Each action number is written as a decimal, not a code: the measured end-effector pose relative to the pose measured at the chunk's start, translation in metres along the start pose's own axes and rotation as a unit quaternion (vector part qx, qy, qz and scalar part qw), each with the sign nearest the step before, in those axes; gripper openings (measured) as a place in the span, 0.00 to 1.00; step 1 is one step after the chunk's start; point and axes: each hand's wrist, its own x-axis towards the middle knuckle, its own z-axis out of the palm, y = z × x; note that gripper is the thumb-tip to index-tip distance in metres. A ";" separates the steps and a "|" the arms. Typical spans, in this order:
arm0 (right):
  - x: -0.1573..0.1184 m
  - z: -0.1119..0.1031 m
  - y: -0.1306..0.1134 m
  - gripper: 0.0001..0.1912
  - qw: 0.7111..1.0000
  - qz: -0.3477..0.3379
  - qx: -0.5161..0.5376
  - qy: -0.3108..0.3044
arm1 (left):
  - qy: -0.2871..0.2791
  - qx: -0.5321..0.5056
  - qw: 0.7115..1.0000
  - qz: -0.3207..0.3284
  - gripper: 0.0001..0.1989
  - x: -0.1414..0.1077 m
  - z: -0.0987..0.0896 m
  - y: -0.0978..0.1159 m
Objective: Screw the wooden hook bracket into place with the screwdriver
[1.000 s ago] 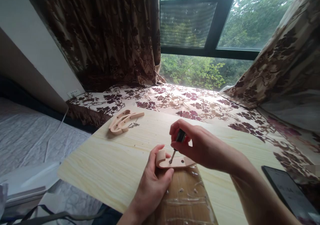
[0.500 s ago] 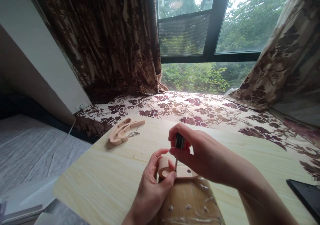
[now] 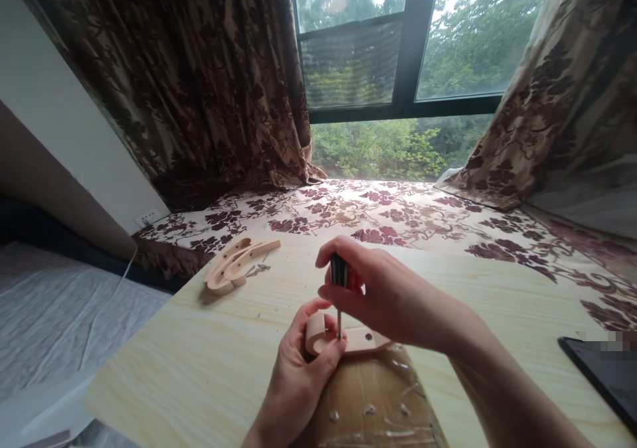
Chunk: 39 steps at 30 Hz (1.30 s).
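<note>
Working at a pale, wood-grained tabletop [image 3: 199, 348] beneath a bright window [image 3: 363, 56], with the right hand [image 3: 393, 289] closed around the dark handle of a screwdriver [image 3: 339, 272], fingers curled and pinching. Held nearly upright, with the slim metal shaft running down to a curved wooden piece [image 3: 361, 340] (tip partly hidden, exact seating impossible to tell) just beside the left thumb. Steadied in the left hand [image 3: 293, 368], with thumb and fingers pinching the piece around the curled end. Visible toward the other end of the piece, a dark hole, and beneath and nearer the camera, a brown board [image 3: 373, 388] under glossy, wrinkled clear wrapping. Lying farther off to the left on the tabletop, other curved wooden pieces [image 3: 229, 269], nested close together, with a small scatter of screws [image 3: 259, 270] just beside. Set near the right edge of the view, a dark-screened device [image 3: 602, 375]. Spread beyond the tabletop, a floral cloth [image 3: 398, 216] below patterned curtains [image 3: 223, 89]; at far left, a bed [image 3: 64, 302] under a pale, quilted cover.
</note>
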 end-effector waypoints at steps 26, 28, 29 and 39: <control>0.003 0.000 0.007 0.10 1.000 0.009 0.009 0.020 | -0.031 0.002 0.999 0.013 0.20 0.000 -0.001 0.003; 0.003 0.002 0.007 0.10 1.000 0.017 0.018 0.019 | -0.039 0.006 0.999 0.011 0.21 0.000 -0.001 0.004; 0.003 0.002 0.007 0.09 1.000 0.017 0.016 0.019 | -0.045 0.007 0.999 0.009 0.21 0.001 0.000 0.004; 0.000 -0.015 0.026 0.08 0.995 0.050 -0.057 0.065 | -0.282 0.008 0.956 -0.076 0.17 0.048 0.008 0.033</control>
